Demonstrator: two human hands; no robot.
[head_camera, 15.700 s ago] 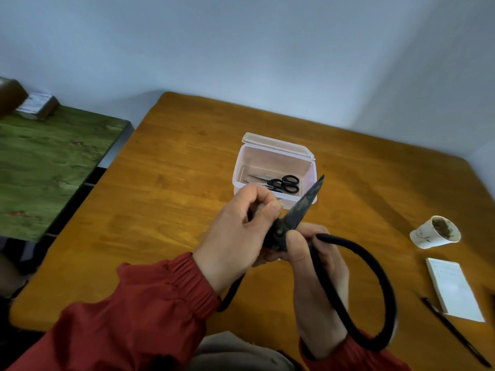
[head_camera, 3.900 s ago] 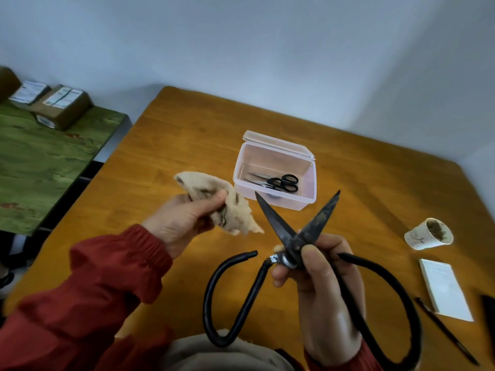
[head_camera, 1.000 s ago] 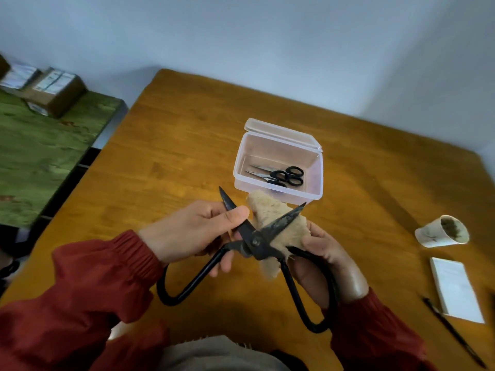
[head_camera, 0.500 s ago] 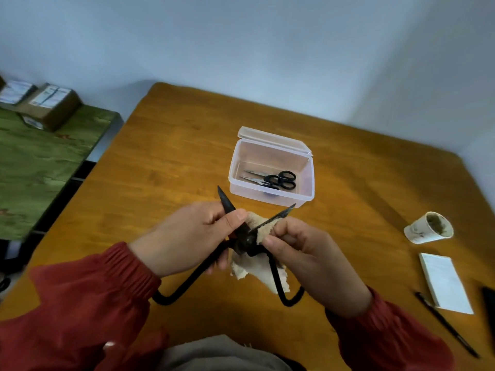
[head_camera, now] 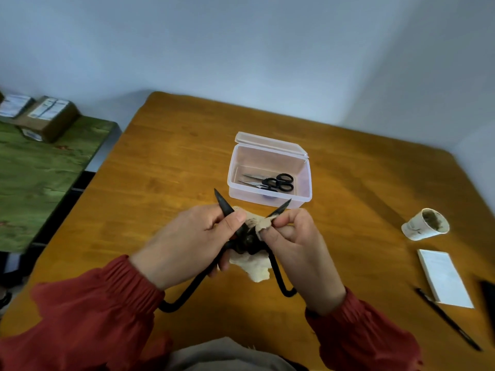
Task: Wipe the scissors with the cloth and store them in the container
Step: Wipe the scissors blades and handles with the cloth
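Observation:
Large black scissors with big loop handles are held above the wooden table, blades spread apart. My left hand grips the left blade near the pivot. My right hand pinches a beige cloth around the right blade, and the rest of the cloth hangs below the pivot. Behind them stands a clear plastic container with its lid open, holding two small black-handled scissors.
A dirty paper cup lies on its side at the right, with a white notepad and a black pen nearer me. A green table with cardboard boxes stands at the left.
Over the last second my right hand moved from under the scissors onto the right blade with the cloth. The scissors stay spread open in my left hand.

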